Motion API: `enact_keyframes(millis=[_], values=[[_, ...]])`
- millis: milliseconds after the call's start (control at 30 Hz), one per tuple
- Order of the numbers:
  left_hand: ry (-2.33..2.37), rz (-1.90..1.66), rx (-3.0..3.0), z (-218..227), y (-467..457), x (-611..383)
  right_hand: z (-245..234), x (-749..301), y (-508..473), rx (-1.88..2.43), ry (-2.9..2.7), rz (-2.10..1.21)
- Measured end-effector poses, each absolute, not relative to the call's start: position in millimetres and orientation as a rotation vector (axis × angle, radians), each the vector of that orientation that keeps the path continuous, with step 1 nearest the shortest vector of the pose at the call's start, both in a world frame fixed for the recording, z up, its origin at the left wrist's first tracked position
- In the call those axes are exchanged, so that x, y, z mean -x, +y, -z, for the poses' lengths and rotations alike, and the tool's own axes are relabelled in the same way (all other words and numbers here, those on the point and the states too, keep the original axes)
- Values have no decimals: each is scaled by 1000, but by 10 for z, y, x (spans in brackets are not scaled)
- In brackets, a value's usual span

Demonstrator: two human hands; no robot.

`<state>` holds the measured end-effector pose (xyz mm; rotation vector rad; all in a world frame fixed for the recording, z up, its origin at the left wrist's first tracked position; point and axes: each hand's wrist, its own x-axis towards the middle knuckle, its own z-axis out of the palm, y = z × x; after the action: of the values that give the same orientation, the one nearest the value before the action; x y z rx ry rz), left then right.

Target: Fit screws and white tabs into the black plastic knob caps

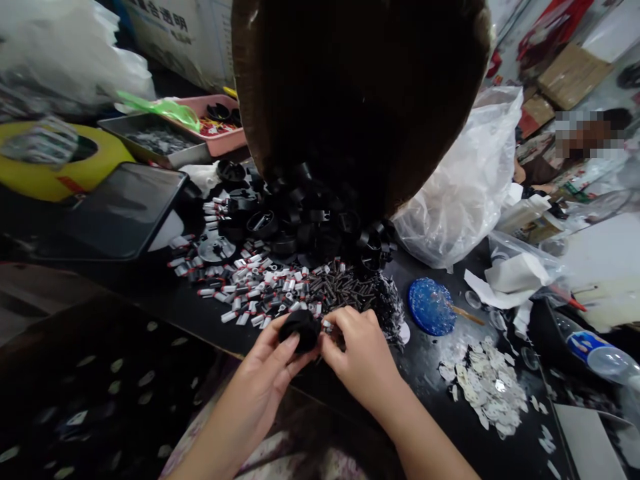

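My left hand [267, 363] grips a small round black plastic part [300, 330] at the near edge of the dark table [430, 373]. My right hand [357, 350] is closed beside it, its fingertips pinched against the part's right side; what they pinch is hidden. Just beyond the hands lies a heap of small white-and-red pieces [250, 287] and a cluster of dark metal springs [340, 287]. Farther back a pile of black plastic rings [310, 220] spills from a large tilted brown box [360, 93].
A blue round lid [431, 307] and a scatter of white flakes [487, 383] lie to the right. A clear plastic bag [465, 187] stands behind them. A black tray [125, 210], yellow tape roll [65, 160], metal tray [155, 140] and pink tray [220, 127] sit at left. Another person is at far right.
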<state>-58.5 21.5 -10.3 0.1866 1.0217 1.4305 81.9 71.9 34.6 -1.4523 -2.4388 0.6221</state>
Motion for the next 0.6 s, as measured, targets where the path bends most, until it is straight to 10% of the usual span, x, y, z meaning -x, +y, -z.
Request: enact_keyframes(millis=[600], values=[[901,-1517,-133,114,452,367,-317,-980,1113,1623,-2508,-246]])
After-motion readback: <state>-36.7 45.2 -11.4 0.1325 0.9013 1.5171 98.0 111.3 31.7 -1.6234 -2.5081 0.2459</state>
